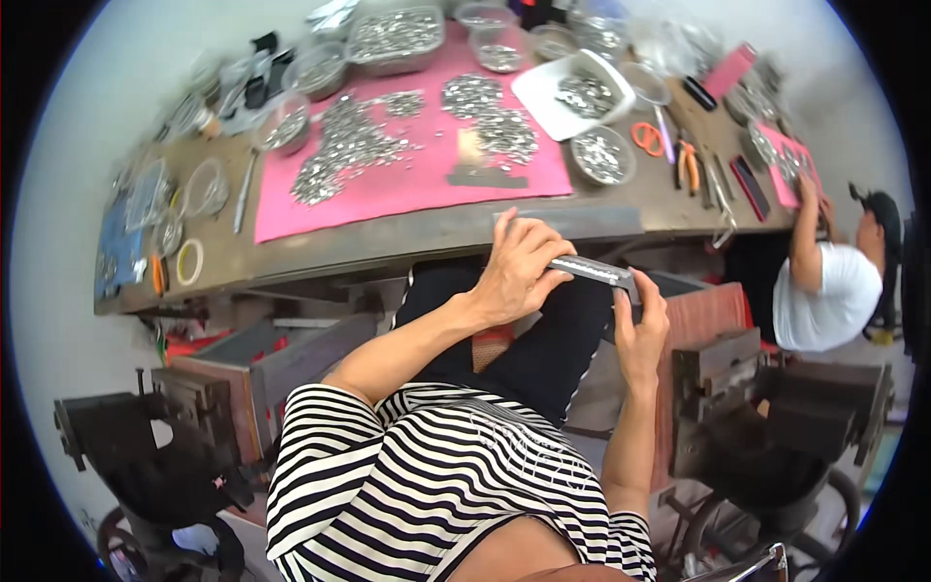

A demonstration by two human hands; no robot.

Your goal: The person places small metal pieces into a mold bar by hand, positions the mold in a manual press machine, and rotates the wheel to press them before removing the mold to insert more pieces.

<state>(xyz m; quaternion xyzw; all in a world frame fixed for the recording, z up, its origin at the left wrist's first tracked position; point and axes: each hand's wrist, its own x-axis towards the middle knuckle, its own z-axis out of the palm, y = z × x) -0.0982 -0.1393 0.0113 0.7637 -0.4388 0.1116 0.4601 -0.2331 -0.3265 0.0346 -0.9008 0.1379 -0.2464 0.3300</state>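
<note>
Over the lap (436,296), near the bench (339,254), a grey bar (590,269) slants slightly down to the right in the head view; the bright specks along it are too small to tell. The left hand (521,267) pinches its left end between thumb and fingers, and the right hand (640,325) seems to clasp the other end with thumb and forefinger. Holding it up between both seems the step in hand; moving it calls, I judge, for an even hold on both ends. Just beyond the grip, a flat plate (592,222) on the bench edge stands between it and the pink mat (417,189) with silver pieces (339,155). Farther right of the grip are scissors (647,139), pliers (688,167) and a phone (750,187); well apart is a co-worker (834,291).
</note>
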